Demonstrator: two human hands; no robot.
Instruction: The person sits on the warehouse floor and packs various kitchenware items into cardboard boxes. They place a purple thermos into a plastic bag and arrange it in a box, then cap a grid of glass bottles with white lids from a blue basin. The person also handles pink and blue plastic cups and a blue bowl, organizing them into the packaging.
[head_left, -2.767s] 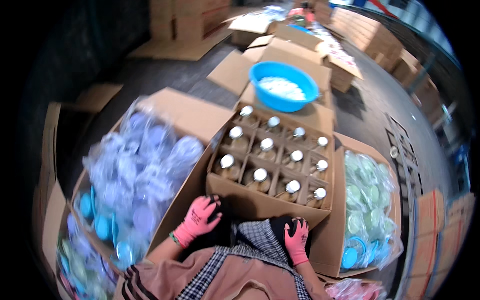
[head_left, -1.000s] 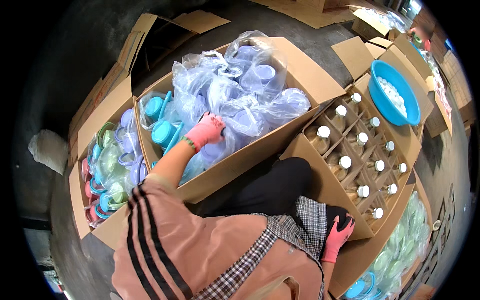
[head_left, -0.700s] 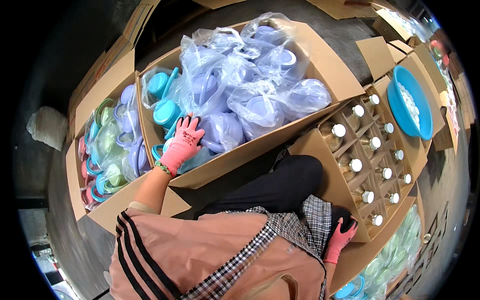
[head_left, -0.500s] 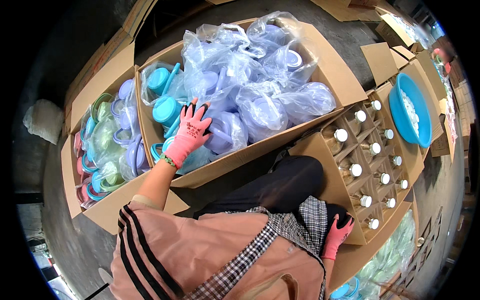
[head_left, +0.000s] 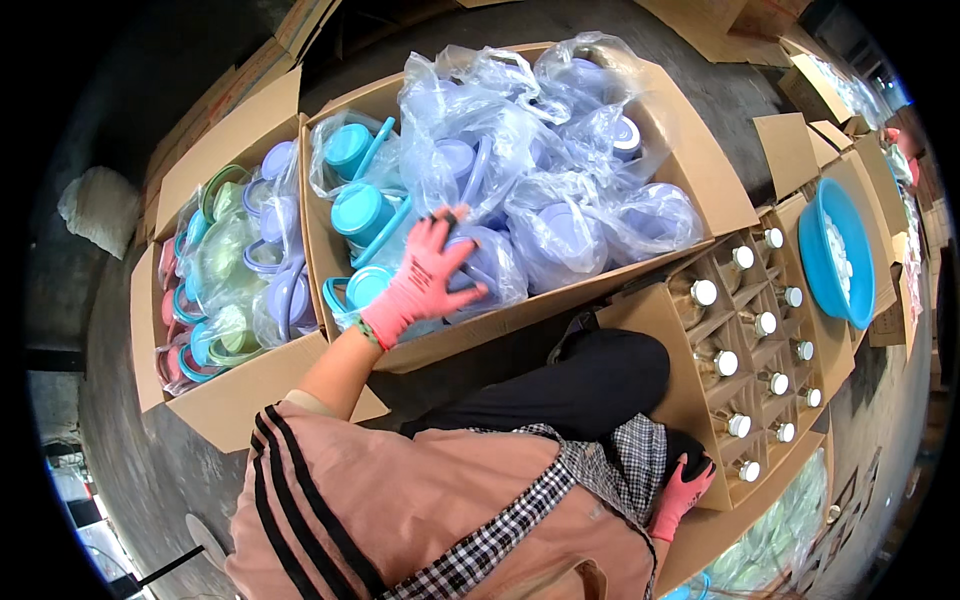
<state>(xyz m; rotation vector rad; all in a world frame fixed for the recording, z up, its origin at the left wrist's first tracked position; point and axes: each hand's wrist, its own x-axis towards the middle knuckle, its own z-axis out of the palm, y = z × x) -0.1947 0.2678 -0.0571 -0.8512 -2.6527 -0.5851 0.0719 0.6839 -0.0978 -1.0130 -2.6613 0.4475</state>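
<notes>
My left hand (head_left: 422, 278), in a pink glove with dark fingertips, is spread over the near side of a large cardboard box (head_left: 712, 170). Its fingers reach onto a purple lidded container (head_left: 492, 268) wrapped in clear plastic. Just left of them are teal lidded containers (head_left: 362, 214) with strap handles. More bagged purple containers (head_left: 560, 232) fill the rest of this box. Low on the right, my right hand (head_left: 686, 494), gloved alike, rests by my knee beside the carton of bottles, fingers extended and holding nothing visible.
Glass bottles with white caps (head_left: 725, 362) stand in a divided carton (head_left: 655, 335) at right. A blue basin (head_left: 812, 262) of small white pieces sits beyond it. At left, another box (head_left: 225, 405) holds green, purple, teal and pink containers. Bagged green items (head_left: 770, 545) lie lower right.
My left hand has shifted right and down from the teal lids toward the purple container, its fingers still spread. The whole view has moved slightly. My right hand stays by my knee.
</notes>
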